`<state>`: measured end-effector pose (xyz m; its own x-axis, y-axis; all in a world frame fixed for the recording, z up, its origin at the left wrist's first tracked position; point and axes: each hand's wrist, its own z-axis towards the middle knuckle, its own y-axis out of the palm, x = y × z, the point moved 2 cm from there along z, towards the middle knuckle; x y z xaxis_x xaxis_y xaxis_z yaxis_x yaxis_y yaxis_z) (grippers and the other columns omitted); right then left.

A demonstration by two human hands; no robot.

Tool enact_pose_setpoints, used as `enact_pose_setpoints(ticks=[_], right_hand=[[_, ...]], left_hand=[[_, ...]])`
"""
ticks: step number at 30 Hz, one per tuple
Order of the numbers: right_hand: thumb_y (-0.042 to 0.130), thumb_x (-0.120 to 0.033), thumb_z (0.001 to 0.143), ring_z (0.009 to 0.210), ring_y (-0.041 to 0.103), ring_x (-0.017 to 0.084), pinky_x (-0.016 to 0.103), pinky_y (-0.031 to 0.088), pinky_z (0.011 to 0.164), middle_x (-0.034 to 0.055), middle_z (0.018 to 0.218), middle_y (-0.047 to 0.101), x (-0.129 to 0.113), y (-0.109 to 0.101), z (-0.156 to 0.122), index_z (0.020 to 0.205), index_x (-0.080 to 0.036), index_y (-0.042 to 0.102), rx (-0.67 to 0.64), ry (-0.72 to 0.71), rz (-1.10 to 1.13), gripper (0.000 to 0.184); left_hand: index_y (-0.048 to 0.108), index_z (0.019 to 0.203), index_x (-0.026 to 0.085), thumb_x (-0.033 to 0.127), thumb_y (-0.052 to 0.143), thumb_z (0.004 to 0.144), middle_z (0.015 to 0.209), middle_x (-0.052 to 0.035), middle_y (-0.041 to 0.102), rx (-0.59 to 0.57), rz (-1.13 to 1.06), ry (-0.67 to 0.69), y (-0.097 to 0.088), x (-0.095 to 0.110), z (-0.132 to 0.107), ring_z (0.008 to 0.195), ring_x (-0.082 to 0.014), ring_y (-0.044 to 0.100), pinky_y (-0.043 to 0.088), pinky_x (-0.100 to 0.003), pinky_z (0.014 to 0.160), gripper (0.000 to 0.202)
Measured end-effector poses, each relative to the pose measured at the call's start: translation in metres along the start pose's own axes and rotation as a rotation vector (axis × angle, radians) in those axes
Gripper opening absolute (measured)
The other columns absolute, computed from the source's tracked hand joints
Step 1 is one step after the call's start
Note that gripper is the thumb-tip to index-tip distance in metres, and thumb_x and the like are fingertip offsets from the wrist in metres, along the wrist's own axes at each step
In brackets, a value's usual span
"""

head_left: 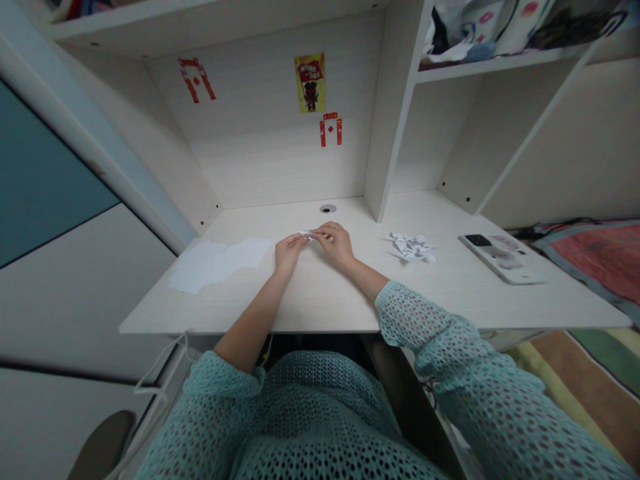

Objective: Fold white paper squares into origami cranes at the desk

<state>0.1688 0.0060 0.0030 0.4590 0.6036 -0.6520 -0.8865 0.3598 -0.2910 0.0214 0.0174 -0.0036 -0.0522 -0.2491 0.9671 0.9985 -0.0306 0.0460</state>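
My left hand (pixel 289 252) and my right hand (pixel 336 243) meet above the middle of the white desk (pixel 320 300). Between their fingertips they pinch a small piece of white paper (pixel 305 234), mostly hidden by the fingers. Both hands are closed on it. To the left, white paper sheets (pixel 220 261) with uneven edges lie flat on the desk. On the right is a loose pile of small folded white paper pieces (pixel 411 247), apart from my right hand.
A phone (pixel 503 259) lies on the desk at the right. Behind stand the shelf's back panel with red stickers (pixel 331 130) and an upright divider (pixel 395 120). A round cable hole (pixel 328 209) sits near the back. The desk's front edge is close to my body.
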Motion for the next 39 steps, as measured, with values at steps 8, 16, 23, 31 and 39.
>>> enact_pose_setpoints(ticks=[8, 16, 23, 31, 39], right_hand=[[0.060, -0.036, 0.078, 0.076, 0.057, 0.017, 0.029, 0.043, 0.067, 0.0043, 0.078, 0.067, 0.009, 0.002, 0.003, 0.078, -0.021, 0.071, -0.001, 0.131, 0.113, 0.019], [0.070, -0.039, 0.062, 0.064, 0.060, 0.014, 0.028, 0.046, 0.066, 0.0025, 0.070, 0.068, 0.024, 0.020, 0.001, 0.078, -0.018, 0.065, -0.087, 0.451, 0.676, 0.027], [0.069, -0.031, 0.060, 0.071, 0.060, 0.014, 0.028, 0.046, 0.073, 0.0002, 0.074, 0.068, 0.016, 0.019, 0.000, 0.077, -0.018, 0.060, -0.215, 0.451, 0.785, 0.023], [0.069, -0.032, 0.060, 0.068, 0.058, 0.012, 0.026, 0.045, 0.070, -0.0005, 0.073, 0.066, 0.017, 0.019, -0.001, 0.078, -0.018, 0.059, -0.225, 0.442, 0.773, 0.025], [0.068, -0.034, 0.061, 0.065, 0.057, 0.012, 0.026, 0.045, 0.068, -0.0008, 0.070, 0.065, 0.017, 0.017, -0.002, 0.078, -0.018, 0.059, -0.229, 0.414, 0.724, 0.025]], left_hand=[[0.070, 0.086, 0.014, 0.033, 0.075, 0.059, 0.089, -0.0082, 0.071, -0.031, 0.045, -0.001, 0.003, 0.001, -0.002, 0.084, -0.0195, 0.064, 0.047, -0.035, 0.086, 0.033], [0.060, 0.108, 0.020, 0.035, 0.070, 0.068, 0.088, -0.0049, 0.068, 0.044, 0.244, 0.237, 0.002, 0.013, -0.009, 0.079, -0.0155, 0.064, 0.049, -0.030, 0.076, 0.044], [0.065, 0.087, 0.023, 0.032, 0.067, 0.072, 0.100, -0.0047, 0.062, 0.143, 0.623, 0.481, 0.003, 0.033, -0.023, 0.090, -0.0164, 0.059, 0.046, -0.026, 0.068, 0.018], [0.065, 0.089, 0.027, 0.031, 0.059, 0.079, 0.094, 0.0009, 0.068, 0.111, 0.617, 0.443, 0.002, 0.030, -0.023, 0.090, -0.0152, 0.061, 0.045, -0.027, 0.074, 0.012], [0.066, 0.079, 0.024, 0.034, 0.063, 0.075, 0.093, -0.0023, 0.068, 0.079, 0.562, 0.457, 0.002, 0.034, -0.022, 0.091, -0.0176, 0.060, 0.044, -0.029, 0.075, 0.011]])
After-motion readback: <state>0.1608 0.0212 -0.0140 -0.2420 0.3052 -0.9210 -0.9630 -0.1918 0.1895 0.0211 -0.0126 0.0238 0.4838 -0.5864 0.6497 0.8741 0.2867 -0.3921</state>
